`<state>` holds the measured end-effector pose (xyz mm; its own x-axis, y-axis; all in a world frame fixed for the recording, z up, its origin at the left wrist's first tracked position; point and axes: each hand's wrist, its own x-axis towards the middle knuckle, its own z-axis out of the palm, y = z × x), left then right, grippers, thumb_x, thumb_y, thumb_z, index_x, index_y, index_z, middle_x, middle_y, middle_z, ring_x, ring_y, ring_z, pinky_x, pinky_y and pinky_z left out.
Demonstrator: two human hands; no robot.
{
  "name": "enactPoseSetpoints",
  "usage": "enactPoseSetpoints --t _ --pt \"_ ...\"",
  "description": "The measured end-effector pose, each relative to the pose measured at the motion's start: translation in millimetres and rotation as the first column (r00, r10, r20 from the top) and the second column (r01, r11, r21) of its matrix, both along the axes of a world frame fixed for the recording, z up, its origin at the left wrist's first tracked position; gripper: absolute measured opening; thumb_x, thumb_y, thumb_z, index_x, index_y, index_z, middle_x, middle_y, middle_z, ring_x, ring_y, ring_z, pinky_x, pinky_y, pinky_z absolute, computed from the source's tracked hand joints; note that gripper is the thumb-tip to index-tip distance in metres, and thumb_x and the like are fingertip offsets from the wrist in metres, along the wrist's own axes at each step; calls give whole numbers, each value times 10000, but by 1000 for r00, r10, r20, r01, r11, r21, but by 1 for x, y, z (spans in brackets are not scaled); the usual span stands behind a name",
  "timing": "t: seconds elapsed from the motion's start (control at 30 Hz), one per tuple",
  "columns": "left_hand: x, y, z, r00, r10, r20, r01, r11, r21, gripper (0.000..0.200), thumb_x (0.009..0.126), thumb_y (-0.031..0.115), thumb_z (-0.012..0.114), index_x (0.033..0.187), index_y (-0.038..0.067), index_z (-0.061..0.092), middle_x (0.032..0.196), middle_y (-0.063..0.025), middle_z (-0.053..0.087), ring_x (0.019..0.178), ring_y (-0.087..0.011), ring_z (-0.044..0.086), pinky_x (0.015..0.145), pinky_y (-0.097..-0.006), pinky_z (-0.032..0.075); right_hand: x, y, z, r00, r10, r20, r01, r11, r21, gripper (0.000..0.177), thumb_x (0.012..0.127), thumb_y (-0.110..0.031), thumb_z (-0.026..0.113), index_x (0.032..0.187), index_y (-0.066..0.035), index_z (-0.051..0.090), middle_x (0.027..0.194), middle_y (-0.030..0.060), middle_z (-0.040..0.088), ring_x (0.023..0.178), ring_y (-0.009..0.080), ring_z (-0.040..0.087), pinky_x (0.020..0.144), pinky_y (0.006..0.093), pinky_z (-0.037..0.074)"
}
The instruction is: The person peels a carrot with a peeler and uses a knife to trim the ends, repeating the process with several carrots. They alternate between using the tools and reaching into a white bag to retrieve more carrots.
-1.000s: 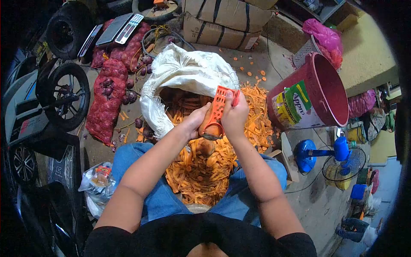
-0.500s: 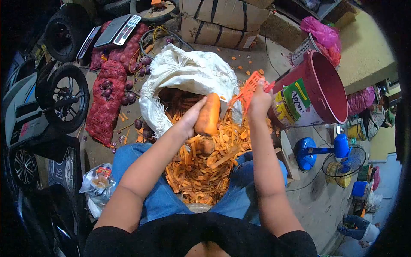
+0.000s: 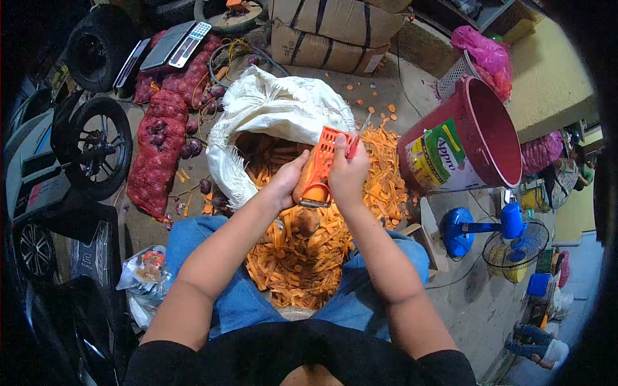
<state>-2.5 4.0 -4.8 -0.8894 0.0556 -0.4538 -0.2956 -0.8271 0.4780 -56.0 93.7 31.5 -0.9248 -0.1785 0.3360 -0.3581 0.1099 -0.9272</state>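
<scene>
My left hand (image 3: 288,181) is wrapped round a thick orange carrot (image 3: 315,192), mostly covered by the tool. Lying along the carrot is an orange slotted peeler (image 3: 326,157), its blade end toward me. My right hand (image 3: 348,172) grips the peeler, and a thin knife-like blade (image 3: 366,122) also sticks out above that hand. Beneath both hands a heap of carrot peelings (image 3: 296,270) fills the space between my knees, with a brown-ended carrot (image 3: 306,220) on it. Behind my left hand stands an open white sack (image 3: 232,161) with more carrot pieces inside.
A maroon bucket (image 3: 479,138) leans at the right, near a blue fan (image 3: 458,230). Red net bags of onions (image 3: 156,154) and a scale (image 3: 168,51) lie at the left beside a motorcycle (image 3: 38,174). Cardboard-wrapped bales (image 3: 328,45) stand behind. Another person (image 3: 537,341) shows at lower right.
My right hand has moved left and brought the peeler from beside the carrot onto it. The carrot in my left hand is now largely hidden behind the peeler.
</scene>
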Motion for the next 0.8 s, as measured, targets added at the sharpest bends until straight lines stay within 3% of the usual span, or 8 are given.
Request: enactPoseSetpoints --t 0.13,0.2,0.27,0.37,0.47,0.63,0.7,0.8 --pt "0 0 8 996 -85 26 87 991 -99 381 872 317 305 1062 20 449 917 -105 563 757 -166 576 682 -294 481 -18 7 -11 993 -69 90 63 995 75 222 821 -193 453 726 3 490 587 100 502 530 164 460 511 302 370" --pt "8 2 17 973 -227 34 230 962 -145 383 868 322 320 1053 15 455 903 -98 567 747 -155 576 672 -287 480 -45 13 -23 955 -286 -84 293 953 78 210 808 -181 466 741 15 499 614 128 526 530 203 480 524 320 381" --pt "18 16 35 942 -304 141 335 885 -323 383 853 345 365 1010 18 485 858 -75 576 705 -134 578 637 -266 475 -75 33 -8 872 -485 61 477 871 118 220 796 -178 479 755 37 493 633 129 539 542 222 484 545 330 384" --pt "22 24 31 934 -352 70 358 917 -173 386 846 358 374 1031 37 482 874 -76 577 731 -143 577 651 -270 471 -107 54 -38 820 -564 97 543 820 180 237 795 -185 484 764 50 490 649 112 544 552 199 483 549 329 382" --pt "14 6 18 970 -243 31 244 970 -28 423 860 374 303 1070 35 445 924 -107 559 771 -182 576 686 -298 476 -80 36 -4 817 -456 353 437 889 138 241 803 -203 488 752 32 503 630 71 532 550 143 470 519 297 374" --pt "6 -3 9 998 -55 16 55 998 33 412 867 353 282 1074 33 439 929 -101 558 794 -181 570 692 -309 477 -20 2 3 987 12 161 11 990 -142 237 812 -215 478 740 9 505 569 60 502 498 157 452 487 301 366" --pt "3 1 3 999 18 46 -21 997 68 409 868 347 280 1069 30 442 927 -96 559 793 -177 569 690 -300 477 1 -5 5 999 6 48 -5 1000 -22 237 815 -216 471 738 6 504 560 82 495 494 173 453 487 302 366" --pt "1 5 -1 998 42 42 -35 990 -140 407 874 337 263 1060 26 449 926 -91 561 793 -177 568 695 -295 474 -1 -2 -2 997 -28 -68 39 987 158 239 819 -218 460 737 2 499 558 125 488 505 205 468 493 313 370"
